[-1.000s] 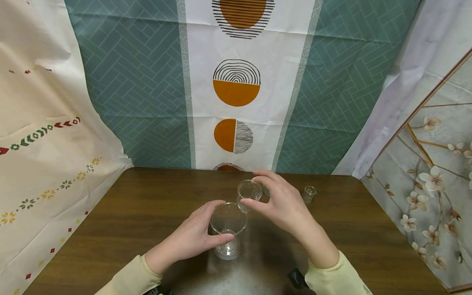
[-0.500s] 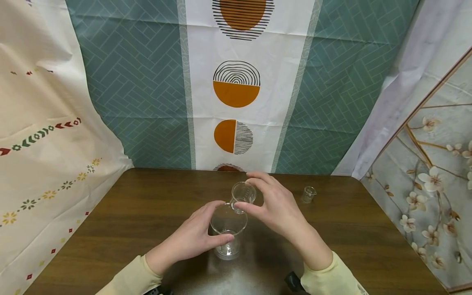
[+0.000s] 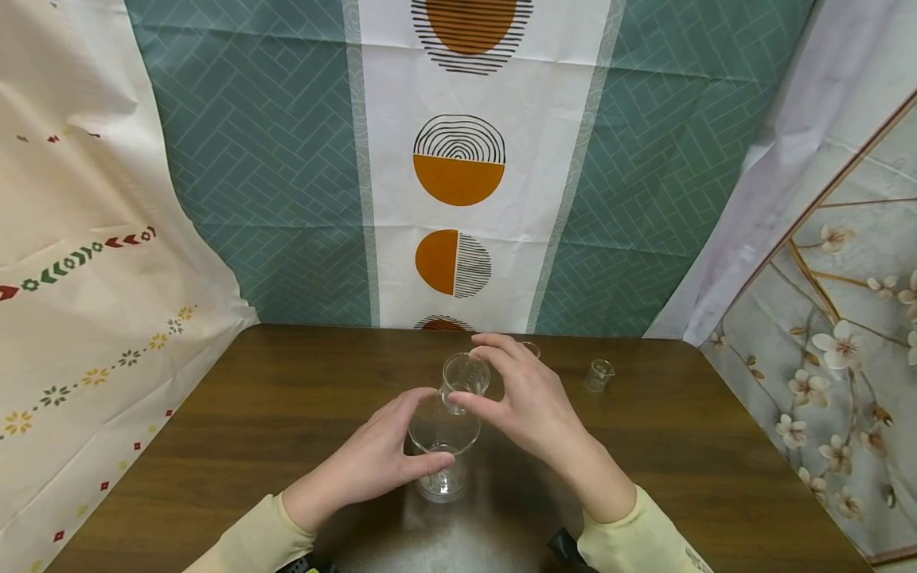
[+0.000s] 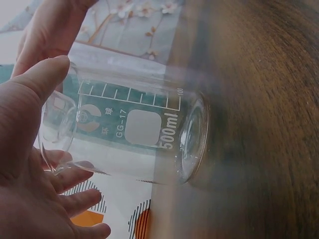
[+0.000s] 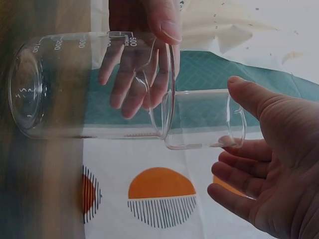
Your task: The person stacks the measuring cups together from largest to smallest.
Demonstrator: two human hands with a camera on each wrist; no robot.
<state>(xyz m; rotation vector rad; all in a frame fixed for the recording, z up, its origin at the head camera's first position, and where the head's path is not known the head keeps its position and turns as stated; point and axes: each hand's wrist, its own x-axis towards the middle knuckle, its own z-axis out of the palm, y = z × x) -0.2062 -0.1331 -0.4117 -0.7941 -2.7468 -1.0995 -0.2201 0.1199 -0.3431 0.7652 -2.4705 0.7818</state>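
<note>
A large clear glass beaker (image 3: 442,487) marked 500ml stands upright on the table, close to the front. My left hand (image 3: 368,458) grips it near the rim, thumb on the near side and fingers on the far side. The thumb shows against the rim of the large beaker (image 4: 144,127) in the left wrist view. Over its far right rim, my right hand (image 3: 537,410) holds a smaller clear beaker (image 3: 469,371) between thumb and fingers. In the right wrist view, the smaller beaker (image 5: 199,119) has its lower end at the large one's mouth; exact depth is unclear.
A tiny glass beaker (image 3: 599,376) stands at the back right of the brown wooden table (image 3: 301,390). Another glass rim (image 3: 531,348) peeks out behind my right hand, mostly hidden. A patterned cloth (image 3: 458,278) hangs at the table's back edge.
The right hand has moved left with the smaller beaker, from beside the large beaker to over its mouth. The left hand and large beaker have stayed in place.
</note>
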